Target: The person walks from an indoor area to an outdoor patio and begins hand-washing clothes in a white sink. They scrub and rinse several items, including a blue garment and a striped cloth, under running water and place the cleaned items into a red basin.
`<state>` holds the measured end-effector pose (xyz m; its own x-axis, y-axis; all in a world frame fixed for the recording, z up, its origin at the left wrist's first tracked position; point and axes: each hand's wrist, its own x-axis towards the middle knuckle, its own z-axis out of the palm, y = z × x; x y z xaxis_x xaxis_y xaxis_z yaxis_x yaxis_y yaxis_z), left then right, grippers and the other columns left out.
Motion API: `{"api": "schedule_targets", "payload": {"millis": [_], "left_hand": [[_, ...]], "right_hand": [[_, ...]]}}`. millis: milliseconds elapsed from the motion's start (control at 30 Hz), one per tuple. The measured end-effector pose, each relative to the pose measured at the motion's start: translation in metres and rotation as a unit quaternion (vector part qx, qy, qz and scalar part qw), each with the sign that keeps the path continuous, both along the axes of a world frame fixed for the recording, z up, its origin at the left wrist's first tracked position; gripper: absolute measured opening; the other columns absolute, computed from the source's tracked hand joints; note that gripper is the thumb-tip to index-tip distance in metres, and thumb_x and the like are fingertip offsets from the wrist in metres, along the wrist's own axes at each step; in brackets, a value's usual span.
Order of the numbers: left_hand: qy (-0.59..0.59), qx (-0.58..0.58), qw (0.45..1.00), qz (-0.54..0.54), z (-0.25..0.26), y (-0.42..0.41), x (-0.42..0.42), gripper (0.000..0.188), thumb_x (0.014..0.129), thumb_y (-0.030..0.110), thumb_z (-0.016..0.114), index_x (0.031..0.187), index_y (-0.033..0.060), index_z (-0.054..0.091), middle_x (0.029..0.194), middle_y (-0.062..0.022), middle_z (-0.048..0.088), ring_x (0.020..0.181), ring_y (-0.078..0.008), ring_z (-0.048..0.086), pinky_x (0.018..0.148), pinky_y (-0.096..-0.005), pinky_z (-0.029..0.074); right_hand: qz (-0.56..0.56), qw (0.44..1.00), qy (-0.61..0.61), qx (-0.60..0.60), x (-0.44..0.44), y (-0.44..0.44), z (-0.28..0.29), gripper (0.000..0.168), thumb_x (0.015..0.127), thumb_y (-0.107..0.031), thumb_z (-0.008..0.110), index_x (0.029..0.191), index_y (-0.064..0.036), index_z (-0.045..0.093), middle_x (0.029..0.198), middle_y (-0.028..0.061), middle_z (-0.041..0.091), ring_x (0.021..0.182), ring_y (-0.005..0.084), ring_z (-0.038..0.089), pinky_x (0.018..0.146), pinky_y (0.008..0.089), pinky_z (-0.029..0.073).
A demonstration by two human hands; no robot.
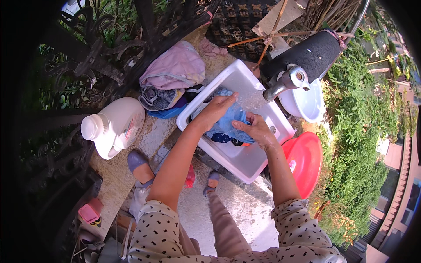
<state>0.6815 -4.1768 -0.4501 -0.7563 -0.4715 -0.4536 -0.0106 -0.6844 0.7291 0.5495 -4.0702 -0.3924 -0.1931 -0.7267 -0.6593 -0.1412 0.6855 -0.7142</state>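
Over a white sink, both hands grip a wet light-blue cloth. My left hand holds its upper left part, with the thumb side towards the tap. Lower right, my right hand pinches the cloth's edge between thumb and fingers. Water runs from the metal tap into the sink beside the cloth. Beneath the hands lies a dark-blue piece of fabric, partly covered. A pale cloth shows behind my left wrist.
A large white jug with a cap lies left of the sink, near a pink garment piled on other clothes. A red basin and a white basin are on the right. A dark metal fence borders the left.
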Motion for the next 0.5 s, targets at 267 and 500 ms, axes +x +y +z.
{"api": "schedule_targets", "payload": {"millis": [267, 500], "left_hand": [[0.039, -0.118, 0.992, 0.01, -0.029, -0.001, 0.018, 0.045, 0.088, 0.018, 0.053, 0.132, 0.0085, 0.047, 0.113, -0.0002, 0.055, 0.085, -0.0058, 0.049, 0.072, -0.0213, 0.042], [-0.073, -0.309, 0.918, -0.237, -0.056, 0.033, 0.019, 0.089, 0.073, 0.016, 0.063, 0.146, 0.0045, 0.014, 0.148, -0.022, 0.021, 0.139, -0.0301, 0.019, 0.112, -0.0329, 0.017]], "right_hand": [[-0.319, 0.894, -0.287, -0.127, -0.016, -0.004, 0.047, 0.014, 0.088, -0.011, 0.059, 0.093, 0.001, 0.062, 0.086, 0.0078, 0.066, 0.075, 0.016, 0.065, 0.073, 0.0285, 0.054], [-0.343, 0.866, -0.307, -0.196, -0.001, -0.004, 0.1, 0.03, 0.09, -0.017, 0.057, 0.111, 0.004, 0.055, 0.1, 0.0104, 0.064, 0.088, 0.0181, 0.063, 0.083, 0.0315, 0.051]]}}
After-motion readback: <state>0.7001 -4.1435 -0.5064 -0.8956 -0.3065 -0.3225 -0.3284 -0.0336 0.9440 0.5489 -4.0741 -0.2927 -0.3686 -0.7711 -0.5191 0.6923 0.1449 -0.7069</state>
